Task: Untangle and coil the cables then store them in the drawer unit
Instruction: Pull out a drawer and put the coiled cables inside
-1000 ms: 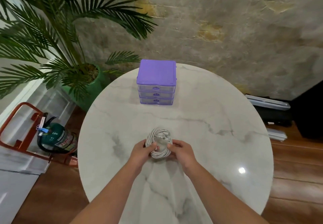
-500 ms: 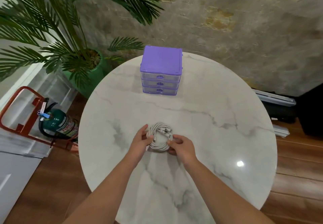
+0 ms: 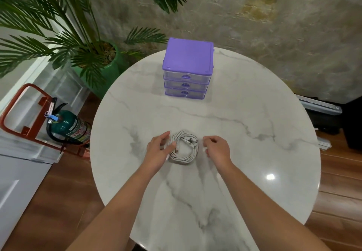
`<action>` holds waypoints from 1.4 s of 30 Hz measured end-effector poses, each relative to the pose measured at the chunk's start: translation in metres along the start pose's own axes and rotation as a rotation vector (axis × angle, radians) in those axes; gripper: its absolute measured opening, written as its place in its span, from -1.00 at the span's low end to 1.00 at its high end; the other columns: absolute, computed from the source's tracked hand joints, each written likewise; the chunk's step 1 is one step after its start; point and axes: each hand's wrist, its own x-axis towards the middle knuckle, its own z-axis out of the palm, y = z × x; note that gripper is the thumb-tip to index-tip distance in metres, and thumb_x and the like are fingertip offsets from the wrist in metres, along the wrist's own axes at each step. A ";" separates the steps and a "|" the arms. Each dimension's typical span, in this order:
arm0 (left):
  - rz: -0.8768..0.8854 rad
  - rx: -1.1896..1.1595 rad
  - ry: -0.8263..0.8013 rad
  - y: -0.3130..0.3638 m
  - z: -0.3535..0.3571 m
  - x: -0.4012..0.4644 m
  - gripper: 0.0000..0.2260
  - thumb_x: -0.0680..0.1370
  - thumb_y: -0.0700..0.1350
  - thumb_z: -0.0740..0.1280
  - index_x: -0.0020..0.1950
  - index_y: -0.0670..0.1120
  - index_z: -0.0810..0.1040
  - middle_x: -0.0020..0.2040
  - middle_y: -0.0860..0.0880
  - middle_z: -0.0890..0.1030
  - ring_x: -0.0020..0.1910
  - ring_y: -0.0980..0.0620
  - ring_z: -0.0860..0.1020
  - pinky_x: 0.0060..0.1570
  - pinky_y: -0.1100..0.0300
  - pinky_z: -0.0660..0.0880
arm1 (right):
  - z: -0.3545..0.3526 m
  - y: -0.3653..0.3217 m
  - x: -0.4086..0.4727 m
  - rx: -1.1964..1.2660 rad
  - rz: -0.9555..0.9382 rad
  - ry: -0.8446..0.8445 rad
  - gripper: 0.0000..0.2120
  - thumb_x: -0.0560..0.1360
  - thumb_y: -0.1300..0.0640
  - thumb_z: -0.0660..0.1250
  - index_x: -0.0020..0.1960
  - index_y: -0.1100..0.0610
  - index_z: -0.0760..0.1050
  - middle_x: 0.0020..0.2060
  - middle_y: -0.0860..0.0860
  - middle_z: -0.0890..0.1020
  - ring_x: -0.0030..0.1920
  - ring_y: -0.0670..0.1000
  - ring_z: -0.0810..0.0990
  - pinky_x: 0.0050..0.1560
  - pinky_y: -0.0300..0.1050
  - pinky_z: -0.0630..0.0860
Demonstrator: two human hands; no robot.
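Marble with grey veins covers the round table [image 3: 244,153], and the person's two forearms come in from the near edge. On it, near the person, lies one coil of white cable [image 3: 184,147], flat on the surface, with its plugs tucked at the inside of the ring. The left hand [image 3: 158,151] is at the left side of the coil; its thumb and fingers curl around the strands there, so I judge that it holds the coil. The right hand [image 3: 216,150] is just beside the coil on the right, apart from it, with loosely bent fingers and nothing in it.

The coiling seems finished, so the step in hand is to store the coil. For the next move, one hand should carry the coil without letting the loops spring open, and the other should pull out a drawer.

Further away, near the far edge, stands one purple drawer unit [image 3: 188,61] with three drawers, all closed. Beyond the table on the left I count one fire extinguisher [image 3: 66,127] in a red stand on the floor, and one palm plant [image 3: 58,35] in a green pot.
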 end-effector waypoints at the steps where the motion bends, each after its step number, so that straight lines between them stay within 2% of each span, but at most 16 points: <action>1: -0.008 -0.015 0.023 0.005 -0.002 0.006 -0.50 0.47 0.03 0.44 0.38 -0.05 0.47 0.25 -0.07 0.51 0.19 0.03 0.51 0.28 0.19 0.40 | 0.001 -0.007 0.006 -0.002 -0.011 0.005 -0.89 0.50 0.11 0.33 -0.08 0.10 0.62 -0.19 0.01 0.65 -0.21 0.04 0.56 0.01 0.01 0.56; 4: 0.004 -0.062 0.090 0.025 -0.010 0.027 -0.63 0.58 -0.07 0.34 0.37 -0.13 0.48 0.10 -0.07 0.55 0.04 0.07 0.51 0.19 0.25 0.41 | 0.008 -0.035 0.023 0.008 -0.046 -0.005 -0.88 0.49 0.05 0.39 -0.16 0.09 0.60 -0.21 0.00 0.65 -0.20 0.02 0.55 0.01 -0.03 0.53; 7: 0.056 0.000 0.112 0.051 -0.019 0.054 -0.65 0.61 -0.07 0.29 0.38 -0.14 0.46 0.13 -0.04 0.53 0.06 0.09 0.49 -0.02 0.42 0.38 | 0.020 -0.063 0.040 0.007 -0.056 -0.023 -0.80 0.48 -0.02 0.41 -0.24 0.07 0.57 -0.28 -0.03 0.63 -0.29 -0.03 0.53 -0.07 -0.07 0.50; 8: 0.074 -0.004 0.118 0.060 -0.022 0.065 -0.63 0.61 -0.05 0.29 0.38 -0.13 0.46 0.18 -0.05 0.53 0.09 0.07 0.50 0.02 0.39 0.40 | 0.024 -0.070 0.046 0.011 -0.050 -0.030 -0.81 0.50 0.00 0.40 -0.22 0.09 0.59 -0.28 -0.03 0.63 -0.32 -0.05 0.52 -0.10 -0.10 0.48; 11: 0.070 -0.045 0.106 0.084 -0.028 0.097 -0.51 0.57 0.07 0.31 0.44 -0.11 0.39 0.35 -0.11 0.45 0.25 -0.02 0.50 0.25 0.07 0.46 | 0.039 -0.085 0.063 0.026 -0.020 -0.055 -0.86 0.51 0.20 0.34 -0.01 0.18 0.66 -0.28 0.01 0.62 -0.37 -0.08 0.48 -0.22 -0.23 0.43; 13: 0.071 -0.061 0.099 0.102 -0.031 0.115 -0.39 0.55 0.15 0.33 0.49 -0.12 0.30 0.43 -0.11 0.36 0.32 -0.03 0.45 0.33 0.02 0.41 | 0.047 -0.091 0.071 0.056 0.026 -0.082 -0.81 0.51 0.29 0.31 0.07 0.23 0.64 -0.28 0.06 0.61 -0.39 -0.05 0.47 -0.32 -0.30 0.44; 16: 0.092 -0.031 0.073 0.120 -0.036 0.134 -0.22 0.48 0.26 0.34 0.55 -0.13 0.19 0.50 -0.13 0.27 0.38 -0.03 0.39 0.37 0.09 0.34 | 0.053 -0.098 0.078 0.084 0.051 -0.100 -0.90 0.52 0.17 0.37 -0.05 0.20 0.61 -0.33 0.02 0.59 -0.46 -0.04 0.43 -0.44 -0.30 0.41; 18: 0.088 -0.011 0.033 0.126 -0.040 0.144 -0.20 0.48 0.29 0.33 0.56 -0.12 0.16 0.52 -0.10 0.24 0.41 -0.02 0.36 0.34 0.14 0.32 | 0.056 -0.102 0.084 0.071 0.052 -0.096 -0.84 0.52 0.11 0.38 -0.19 0.16 0.57 -0.33 0.01 0.61 -0.54 -0.05 0.43 -0.43 -0.23 0.42; 21: 0.089 0.004 -0.023 0.130 -0.046 0.153 -0.10 0.34 0.45 0.31 0.51 -0.08 0.30 0.46 -0.03 0.39 0.35 0.04 0.45 0.33 0.10 0.38 | 0.060 -0.108 0.092 0.084 0.065 -0.103 -0.79 0.51 0.07 0.40 -0.26 0.14 0.54 -0.31 0.03 0.63 -0.59 -0.05 0.44 -0.49 -0.23 0.42; 22: 0.097 0.002 -0.044 0.130 -0.047 0.155 -0.15 0.33 0.47 0.31 0.45 -0.06 0.40 0.37 0.01 0.50 0.26 0.10 0.51 0.26 0.13 0.43 | 0.062 -0.110 0.093 0.097 0.069 -0.106 -0.78 0.51 0.07 0.41 -0.27 0.14 0.54 -0.30 0.03 0.63 -0.57 -0.03 0.44 -0.49 -0.22 0.43; 25: 0.117 -0.050 -0.115 0.131 -0.046 0.159 -0.75 0.53 0.21 0.31 0.08 0.10 0.59 0.00 0.20 0.64 -0.09 0.29 0.58 -0.02 0.28 0.44 | 0.067 -0.115 0.095 0.126 0.075 -0.113 -0.78 0.51 0.07 0.40 -0.27 0.12 0.55 -0.30 0.03 0.62 -0.53 0.00 0.41 -0.44 -0.16 0.42; 26: 0.125 -0.074 -0.122 0.132 -0.046 0.160 -0.83 0.55 0.16 0.31 0.01 0.11 0.59 -0.05 0.23 0.64 -0.14 0.33 0.59 -0.05 0.30 0.44 | 0.068 -0.116 0.096 0.138 0.080 -0.115 -0.79 0.52 0.06 0.39 -0.26 0.11 0.55 -0.29 0.03 0.62 -0.52 0.01 0.41 -0.44 -0.15 0.40; 29: 0.135 -0.106 -0.121 0.130 -0.047 0.160 -0.80 0.55 0.14 0.33 0.08 0.08 0.60 -0.02 0.24 0.64 -0.16 0.43 0.58 -0.10 0.37 0.43 | 0.071 -0.120 0.098 0.204 0.129 -0.112 -0.77 0.52 0.04 0.37 -0.26 0.14 0.55 -0.28 0.04 0.64 -0.48 0.01 0.41 -0.43 -0.15 0.35; 33: 0.119 -0.130 -0.077 0.127 -0.047 0.160 -0.60 0.51 0.16 0.37 0.25 -0.02 0.58 0.10 0.13 0.65 -0.03 0.35 0.59 -0.11 0.39 0.43 | 0.072 -0.121 0.102 0.209 0.180 -0.108 -0.79 0.52 0.06 0.37 -0.24 0.16 0.57 -0.28 0.04 0.65 -0.48 -0.02 0.37 -0.43 -0.16 0.32; 39: 0.110 -0.159 -0.031 0.130 -0.040 0.155 -0.67 0.51 0.14 0.37 0.18 0.01 0.61 -0.02 0.20 0.65 -0.20 0.42 0.59 -0.17 0.41 0.44 | 0.075 -0.119 0.103 0.275 0.268 -0.095 -0.89 0.47 0.10 0.40 -0.17 0.13 0.58 -0.27 0.05 0.63 -0.51 -0.06 0.29 -0.58 -0.33 0.18; 42: 0.094 -0.170 -0.019 0.132 -0.038 0.152 -0.70 0.51 0.13 0.38 0.15 0.01 0.61 -0.04 0.20 0.65 -0.21 0.40 0.59 -0.18 0.41 0.44 | 0.072 -0.119 0.102 0.280 0.275 -0.087 -0.91 0.45 0.12 0.41 -0.15 0.14 0.59 -0.31 0.04 0.61 -0.51 -0.07 0.28 -0.63 -0.36 0.16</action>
